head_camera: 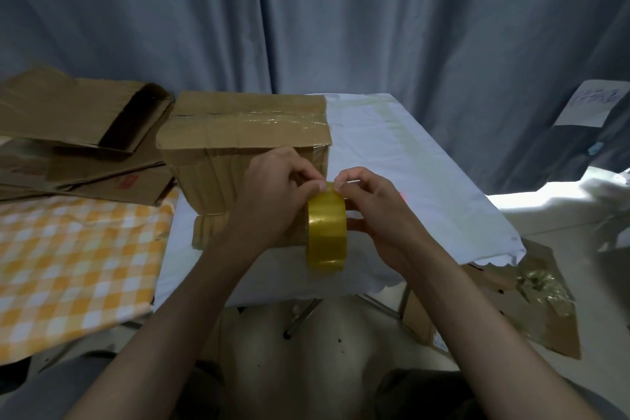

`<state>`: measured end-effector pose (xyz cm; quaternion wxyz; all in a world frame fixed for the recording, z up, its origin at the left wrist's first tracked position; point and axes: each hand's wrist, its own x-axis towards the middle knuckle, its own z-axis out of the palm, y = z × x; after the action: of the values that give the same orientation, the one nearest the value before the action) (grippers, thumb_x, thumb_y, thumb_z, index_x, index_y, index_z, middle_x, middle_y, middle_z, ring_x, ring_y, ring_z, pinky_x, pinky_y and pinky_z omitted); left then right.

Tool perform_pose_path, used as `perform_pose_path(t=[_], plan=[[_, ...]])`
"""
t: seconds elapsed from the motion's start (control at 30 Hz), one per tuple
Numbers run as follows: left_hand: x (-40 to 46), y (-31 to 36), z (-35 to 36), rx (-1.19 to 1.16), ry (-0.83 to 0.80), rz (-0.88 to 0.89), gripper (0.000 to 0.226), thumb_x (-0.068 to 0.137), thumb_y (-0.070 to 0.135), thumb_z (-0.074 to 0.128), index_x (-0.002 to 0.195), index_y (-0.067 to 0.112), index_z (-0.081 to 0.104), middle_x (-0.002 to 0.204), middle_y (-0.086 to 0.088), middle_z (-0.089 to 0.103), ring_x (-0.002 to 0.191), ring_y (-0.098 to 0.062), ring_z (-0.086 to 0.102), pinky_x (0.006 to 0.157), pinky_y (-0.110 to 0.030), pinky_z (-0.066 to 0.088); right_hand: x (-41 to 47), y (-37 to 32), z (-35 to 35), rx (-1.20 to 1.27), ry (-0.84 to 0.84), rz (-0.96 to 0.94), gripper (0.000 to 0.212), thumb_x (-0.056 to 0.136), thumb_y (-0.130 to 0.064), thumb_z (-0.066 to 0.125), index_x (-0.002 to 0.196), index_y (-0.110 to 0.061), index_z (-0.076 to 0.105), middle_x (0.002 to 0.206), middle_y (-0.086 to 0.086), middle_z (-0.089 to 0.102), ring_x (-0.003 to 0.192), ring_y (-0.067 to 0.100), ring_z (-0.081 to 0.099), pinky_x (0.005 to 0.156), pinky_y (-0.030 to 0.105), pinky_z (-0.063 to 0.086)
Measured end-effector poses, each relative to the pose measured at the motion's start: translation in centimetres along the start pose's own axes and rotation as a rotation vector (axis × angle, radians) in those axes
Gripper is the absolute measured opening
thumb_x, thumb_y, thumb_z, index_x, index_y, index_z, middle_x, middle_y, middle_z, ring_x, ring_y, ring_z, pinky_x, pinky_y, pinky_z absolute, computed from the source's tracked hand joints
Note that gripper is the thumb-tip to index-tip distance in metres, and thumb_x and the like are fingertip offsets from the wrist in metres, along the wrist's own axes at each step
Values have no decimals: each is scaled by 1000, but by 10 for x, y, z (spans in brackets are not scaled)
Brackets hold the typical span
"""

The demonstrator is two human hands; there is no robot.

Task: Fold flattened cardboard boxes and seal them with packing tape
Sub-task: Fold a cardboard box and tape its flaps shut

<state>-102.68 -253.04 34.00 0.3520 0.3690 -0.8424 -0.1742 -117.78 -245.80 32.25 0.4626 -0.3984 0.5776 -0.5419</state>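
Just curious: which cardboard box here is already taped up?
The folded box standing on the white cloth, behind the hands; shiny tape runs across its top. The boxes stacked at left lie flat.

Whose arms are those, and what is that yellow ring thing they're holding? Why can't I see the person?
The camera sits on the person's head and looks down, so you see only their arms. The left hand and right hand both hold a yellow roll of packing tape, with fingertips at its top edge, perhaps picking for the tape's end. Behind it, on the white cloth, stands a folded cardboard box with shiny tape already across its top. To the left lie flattened boxes by an orange checked cloth.
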Motion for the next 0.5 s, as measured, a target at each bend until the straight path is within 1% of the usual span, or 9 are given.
perform_pose_path(t=[0.07,0.13,0.2,0.23,0.3,0.33,0.37,0.43,0.5], plan=[[-1,1,2,38,-11,9,7,84,17,76,79,22,74,81,9,61,71,-3,52,66,-18,36,-3,3,2,-4,2,-29,18,100,-20,58,117,-17,60,110,17,61,90,18,66,70,27,59],[-3,1,5,79,-16,33,13,87,14,69,78,22,66,83,7,56,73,-6,50,65,-17,34,-6,8,4,-36,7,-34,44,94,-31,68,132,-39,48,116,4,58,102,16,63,76,29,60],[-5,1,9,108,-15,39,17,91,13,63,80,24,57,86,4,53,78,-11,50,66,-23,34,-10,13,6,-108,-16,-27,66,89,-37,73,140,-51,35,124,-5,53,107,15,58,73,23,58],[-6,0,11,120,-15,37,18,92,12,61,80,24,53,86,3,52,81,-13,49,69,-26,33,-12,15,7,-123,-25,-29,68,88,-36,74,141,-52,33,123,-8,52,107,13,57,69,20,56],[-7,-2,13,135,1,73,19,94,12,58,83,25,49,88,4,49,85,-15,46,71,-28,32,-16,17,9,-81,-16,-33,65,88,-34,75,139,-49,38,116,-12,54,103,12,59,66,17,55],[-8,-2,13,130,19,107,17,94,14,55,84,25,48,88,5,49,85,-15,45,71,-27,32,-18,17,9,-53,0,-42,60,88,-33,75,136,-47,42,113,-12,56,102,13,61,67,19,57],[-9,0,13,115,43,139,13,94,17,51,85,25,47,89,5,49,85,-14,45,70,-24,31,-18,18,7,-30,24,-56,54,88,-32,75,131,-45,46,112,-9,59,101,15,63,72,24,60],[-9,7,11,74,90,206,9,94,23,44,86,24,46,89,6,49,85,-13,45,71,-17,31,-17,16,4,2,72,-75,39,88,-31,75,120,-38,53,110,1,63,101,20,65,82,41,62],[-9,14,11,52,118,254,9,94,21,44,86,24,46,89,7,49,84,-13,45,74,-14,32,-17,13,0,4,91,-88,27,91,-30,73,111,-29,56,110,7,65,102,26,66,85,51,60]])
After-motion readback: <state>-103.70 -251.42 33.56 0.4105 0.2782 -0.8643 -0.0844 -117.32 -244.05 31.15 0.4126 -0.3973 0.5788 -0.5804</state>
